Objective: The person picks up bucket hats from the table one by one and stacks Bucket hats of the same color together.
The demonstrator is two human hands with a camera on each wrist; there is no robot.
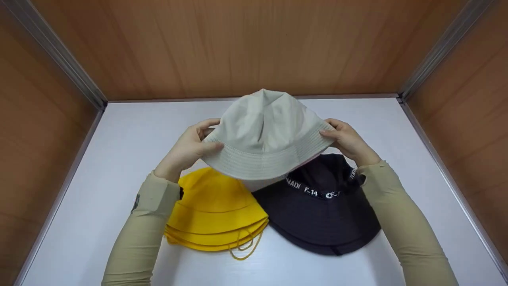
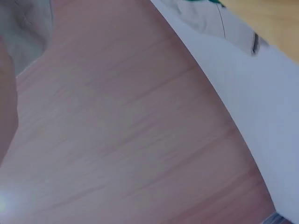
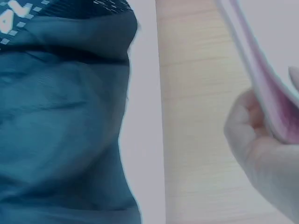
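A pale grey-green bucket hat [image 1: 266, 131] is held up between both hands, crown upward, above the back of the white table. My left hand [image 1: 189, 145] pinches its brim at the left side, thumb in front. At the opposite side my right hand [image 1: 349, 141] grips the brim. In the right wrist view, pink lining shows along the edge of the bucket hat [image 3: 259, 70], with the right hand [image 3: 261, 144] around it. The left wrist view catches only a bit of the hat [image 2: 28, 32] and part of the left hand [image 2: 7, 102].
Below the left forearm lies a stack of yellow hats [image 1: 218, 210] with a cord loop at the front. Beside it, at right, are stacked black hats [image 1: 321, 222] with a lettered band. Wooden panels [image 1: 254, 47] with metal edging enclose the white table [image 1: 131, 131].
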